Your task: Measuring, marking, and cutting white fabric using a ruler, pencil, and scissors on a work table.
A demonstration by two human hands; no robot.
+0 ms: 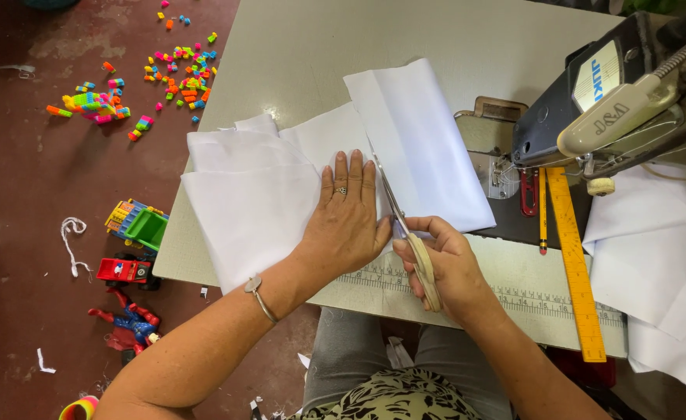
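White fabric [257, 194] lies in folded layers on the pale sewing table [296, 47]. My left hand [347, 214] presses flat on the fabric, fingers spread, a ring on one finger and a bangle at the wrist. My right hand [444, 264] grips cream-handled scissors [405, 225], whose blades point away from me along the fabric, right beside my left fingers. A second white fabric panel [424, 140] lies to the right of the blades.
A sewing machine [615, 93] stands at the right, with an orange ruler [576, 264], a pencil [542, 210] and more white fabric [661, 257] by it. Toy bricks [179, 74], a toy truck [137, 224] and a toy figure [129, 323] lie on the red floor.
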